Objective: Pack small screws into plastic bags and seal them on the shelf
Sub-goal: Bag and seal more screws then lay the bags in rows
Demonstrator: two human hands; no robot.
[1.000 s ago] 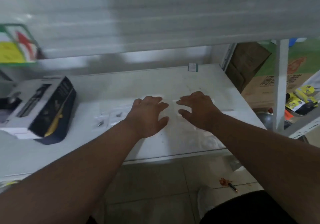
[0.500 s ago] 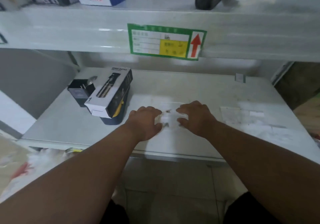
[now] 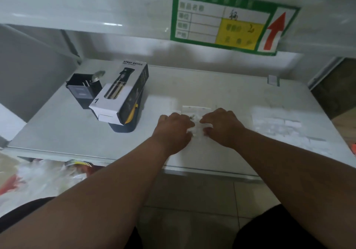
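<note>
Both hands lie side by side on the white shelf (image 3: 221, 87), fingers curled down onto small clear plastic bags (image 3: 196, 128) between them. My left hand (image 3: 174, 130) pinches the bags' left side, and my right hand (image 3: 221, 126) pinches their right side. A few dark small screws (image 3: 192, 116) show through the plastic just beyond the fingertips. More clear bags (image 3: 194, 108) lie flat on the shelf behind the hands. The fingertips hide the part of the bags that they hold.
A white and black spray bottle box (image 3: 120, 94) lies on a dark object at the left, beside a small black box (image 3: 83, 89). Flat clear bags (image 3: 277, 121) lie at the right. A green label (image 3: 229, 22) hangs on the upper shelf edge. Tiled floor lies below.
The view has swung left and steadied, bringing the boxes and label into sight. My hands have drawn closer together and now pinch the small bags between them.
</note>
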